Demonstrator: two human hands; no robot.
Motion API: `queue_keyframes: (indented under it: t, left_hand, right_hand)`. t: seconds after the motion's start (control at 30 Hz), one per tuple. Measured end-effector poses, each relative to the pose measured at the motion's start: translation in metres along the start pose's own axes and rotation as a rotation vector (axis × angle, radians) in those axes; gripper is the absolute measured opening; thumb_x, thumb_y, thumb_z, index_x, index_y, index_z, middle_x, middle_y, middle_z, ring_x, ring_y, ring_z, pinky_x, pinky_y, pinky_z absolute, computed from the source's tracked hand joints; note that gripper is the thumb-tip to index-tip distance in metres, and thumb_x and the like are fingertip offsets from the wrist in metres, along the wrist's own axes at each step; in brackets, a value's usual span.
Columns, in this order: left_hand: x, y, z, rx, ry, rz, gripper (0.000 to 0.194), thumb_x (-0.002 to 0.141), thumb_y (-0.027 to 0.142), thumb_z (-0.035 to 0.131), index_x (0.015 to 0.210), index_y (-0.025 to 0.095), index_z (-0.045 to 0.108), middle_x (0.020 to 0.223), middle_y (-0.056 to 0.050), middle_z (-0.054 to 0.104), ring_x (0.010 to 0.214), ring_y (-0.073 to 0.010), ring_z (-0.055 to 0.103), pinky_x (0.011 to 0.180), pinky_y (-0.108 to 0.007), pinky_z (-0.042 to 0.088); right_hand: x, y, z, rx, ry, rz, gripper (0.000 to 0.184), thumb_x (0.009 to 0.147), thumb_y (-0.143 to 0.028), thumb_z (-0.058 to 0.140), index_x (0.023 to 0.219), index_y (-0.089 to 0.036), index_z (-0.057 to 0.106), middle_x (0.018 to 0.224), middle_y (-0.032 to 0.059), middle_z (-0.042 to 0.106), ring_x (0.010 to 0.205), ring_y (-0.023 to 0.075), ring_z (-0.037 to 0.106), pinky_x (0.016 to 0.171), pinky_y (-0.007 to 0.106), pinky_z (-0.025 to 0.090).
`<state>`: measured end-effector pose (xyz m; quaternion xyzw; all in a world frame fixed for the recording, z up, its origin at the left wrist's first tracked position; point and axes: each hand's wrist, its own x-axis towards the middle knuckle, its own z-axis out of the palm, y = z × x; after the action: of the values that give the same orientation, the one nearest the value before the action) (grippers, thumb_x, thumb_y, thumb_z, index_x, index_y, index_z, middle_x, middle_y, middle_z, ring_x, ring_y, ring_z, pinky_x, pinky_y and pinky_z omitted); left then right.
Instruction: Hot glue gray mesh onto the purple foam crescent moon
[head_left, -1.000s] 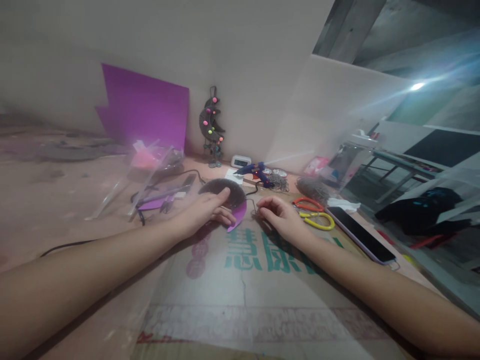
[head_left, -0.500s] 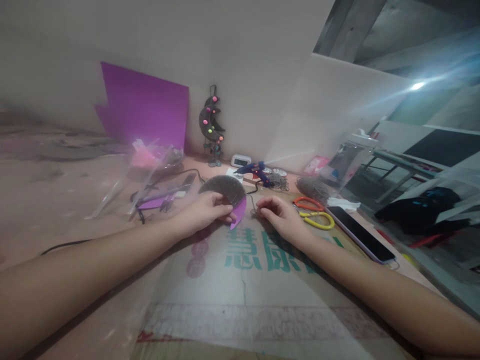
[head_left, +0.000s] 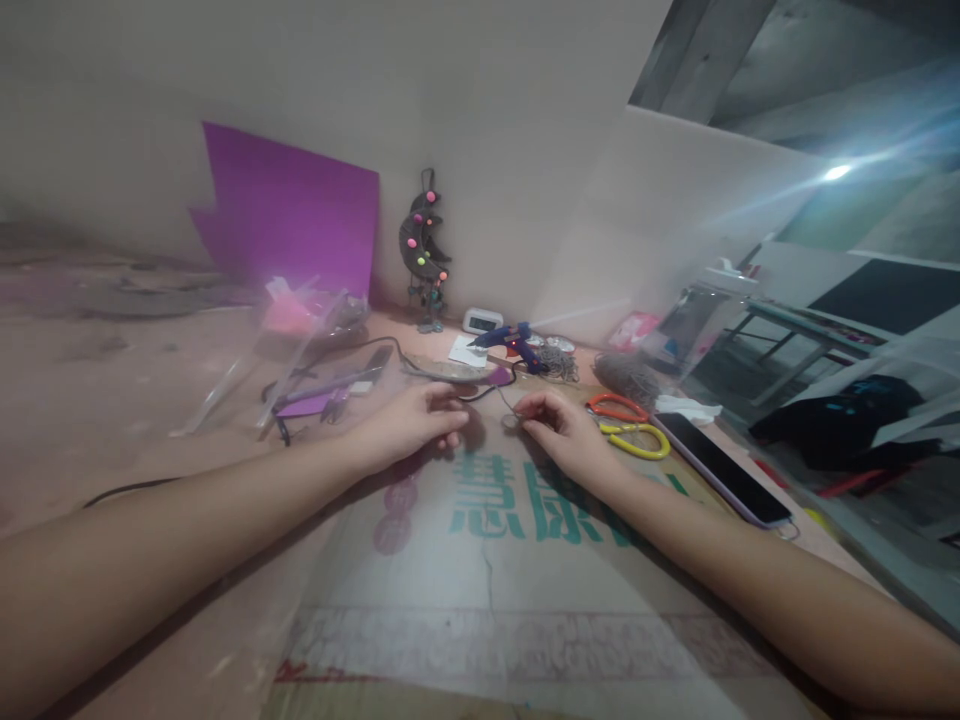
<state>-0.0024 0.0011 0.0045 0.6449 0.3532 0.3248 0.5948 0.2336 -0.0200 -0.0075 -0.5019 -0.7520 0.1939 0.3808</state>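
The yarn-wrapped crescent (head_left: 444,371) has a purple tip (head_left: 499,376) and is seen almost edge-on, just beyond my left hand (head_left: 427,424). The curled fingers of that hand are at its near edge. The fingertips' exact grip on it is partly hidden. My right hand (head_left: 556,428) is closed in a pinch on a thin grey yarn (head_left: 507,403), which runs up toward the purple tip. Close beside the right hand lie scissors with orange and yellow handles (head_left: 639,440). Under both hands is a printed cardboard sheet (head_left: 487,570).
A blue glue gun (head_left: 510,342) and small clock (head_left: 482,321) stand behind the hands. A decorated moon hanging (head_left: 421,245) and purple card (head_left: 296,215) are at the wall. At right are a yarn ball (head_left: 624,376), phone (head_left: 721,470) and clear bottle (head_left: 694,315).
The crescent has turned from showing its broad grey face and purple part to nearly edge-on, farther back. My left fingers have shifted with it. My right hand stays pinched in place.
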Motion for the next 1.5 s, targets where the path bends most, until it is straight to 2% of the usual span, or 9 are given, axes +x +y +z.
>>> queue_keyframes:
  t: [0.1, 0.27, 0.4, 0.57, 0.7, 0.8, 0.93, 1.1, 1.5]
  left_hand:
    - [0.003, -0.004, -0.002, -0.063, -0.011, 0.013, 0.044, 0.081, 0.022, 0.059, 0.123, 0.014, 0.051, 0.097, -0.007, 0.066, 0.049, -0.0050, 0.055, 0.047, -0.020, 0.046]
    - [0.006, -0.011, -0.002, -0.077, 0.001, 0.005, 0.036, 0.085, 0.022, 0.054, 0.120, 0.014, 0.052, 0.093, -0.008, 0.068, 0.047, -0.0075, 0.059, 0.047, -0.023, 0.049]
    - [0.005, -0.010, -0.001, -0.059, 0.027, 0.009, 0.027, 0.086, 0.036, 0.056, 0.094, 0.011, 0.060, 0.091, -0.010, 0.069, 0.048, -0.0079, 0.059, 0.048, -0.022, 0.049]
    - [0.007, -0.002, -0.003, -0.187, 0.091, -0.165, 0.058, 0.084, 0.063, 0.044, 0.093, 0.009, 0.062, 0.077, -0.012, 0.069, 0.044, -0.0113, 0.057, 0.040, -0.023, 0.043]
    - [0.010, 0.001, -0.005, -0.151, 0.086, -0.256, 0.046, 0.085, 0.053, 0.047, 0.083, 0.010, 0.062, 0.071, -0.009, 0.067, 0.041, -0.0112, 0.054, 0.038, -0.023, 0.040]
    - [0.011, 0.001, -0.005, -0.079, 0.154, -0.233, 0.028, 0.079, 0.038, 0.059, 0.066, 0.014, 0.054, 0.053, 0.000, 0.054, 0.038, -0.0082, 0.046, 0.037, -0.020, 0.032]
    - [0.007, -0.001, -0.004, -0.028, 0.189, -0.174, 0.034, 0.080, 0.036, 0.058, 0.056, 0.017, 0.043, 0.045, 0.006, 0.036, 0.035, -0.0049, 0.032, 0.035, -0.018, 0.018]
    - [-0.001, -0.007, -0.003, 0.026, 0.111, -0.065, 0.037, 0.085, 0.049, 0.049, 0.063, 0.020, 0.040, 0.048, 0.006, 0.038, 0.036, -0.0067, 0.034, 0.034, -0.019, 0.019]
    - [-0.003, -0.008, 0.002, 0.179, 0.129, 0.051, 0.039, 0.088, 0.046, 0.045, 0.060, 0.019, 0.041, 0.045, 0.006, 0.040, 0.033, -0.0064, 0.036, 0.033, -0.018, 0.023]
  right_hand:
    - [0.000, -0.001, -0.001, -0.034, -0.008, -0.022, 0.018, 0.079, -0.015, 0.053, 0.093, -0.021, 0.061, 0.086, 0.0018, 0.060, 0.082, 0.0169, 0.056, 0.077, 0.032, 0.044]
    - [0.000, -0.004, -0.001, -0.036, -0.006, -0.030, 0.017, 0.079, -0.015, 0.053, 0.092, -0.021, 0.063, 0.086, 0.0020, 0.061, 0.081, 0.0165, 0.056, 0.077, 0.032, 0.044]
    - [0.000, -0.003, 0.000, -0.023, -0.015, -0.020, 0.016, 0.080, -0.017, 0.052, 0.092, -0.021, 0.062, 0.087, 0.0021, 0.062, 0.081, 0.0165, 0.057, 0.076, 0.031, 0.044]
    - [-0.001, -0.005, 0.001, -0.014, -0.029, 0.006, 0.014, 0.082, -0.018, 0.052, 0.092, -0.021, 0.061, 0.087, 0.0021, 0.062, 0.080, 0.0161, 0.057, 0.075, 0.031, 0.044]
    - [-0.001, -0.008, 0.001, -0.009, -0.036, 0.009, 0.013, 0.082, -0.019, 0.052, 0.092, -0.020, 0.061, 0.088, 0.0020, 0.062, 0.081, 0.0157, 0.058, 0.076, 0.030, 0.044]
    - [-0.001, -0.007, 0.001, -0.013, -0.044, -0.007, 0.015, 0.082, -0.016, 0.051, 0.092, -0.020, 0.061, 0.089, 0.0020, 0.063, 0.082, 0.0158, 0.058, 0.077, 0.031, 0.045]
    - [0.000, -0.004, -0.001, -0.040, -0.038, -0.037, 0.017, 0.081, -0.013, 0.051, 0.091, -0.020, 0.061, 0.091, 0.0028, 0.064, 0.084, 0.0165, 0.059, 0.078, 0.031, 0.045]
    - [0.000, -0.003, -0.001, -0.066, -0.034, -0.059, 0.018, 0.080, -0.010, 0.051, 0.091, -0.019, 0.061, 0.091, 0.0026, 0.063, 0.086, 0.0166, 0.058, 0.078, 0.031, 0.045]
    - [-0.002, -0.008, -0.002, -0.115, -0.021, -0.118, 0.028, 0.073, -0.002, 0.046, 0.089, -0.019, 0.060, 0.082, 0.0004, 0.053, 0.079, 0.0150, 0.052, 0.074, 0.028, 0.041]
